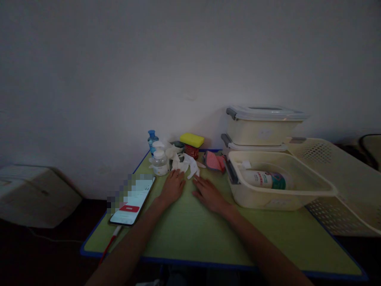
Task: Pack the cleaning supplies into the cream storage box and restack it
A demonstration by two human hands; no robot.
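Note:
My left hand point(173, 186) lies palm down on the green tabletop point(190, 234), its fingertips at the lower edge of crumpled white tissues point(180, 163). To its right, my right hand point(209, 194) rests flat with fingers stretched out, the tips by a white piece of tissue point(192, 166). Neither hand is closed around anything. Left of the tissues stand a clear jar with a white lid point(160, 163) and a blue bottle point(152, 142). Behind them a yellow sponge point(192, 140) sits on a red mesh holder point(191, 151). A folded pink cloth point(214, 161) lies farther right.
On the left lies a lit phone point(133, 204) with a red cable point(107, 247). At right, an open cream bin point(276, 198) holds a white-and-green bottle point(263, 180). Lidded boxes point(258, 131) are stacked behind it, beside a perforated basket point(342, 178). A wall borders the back.

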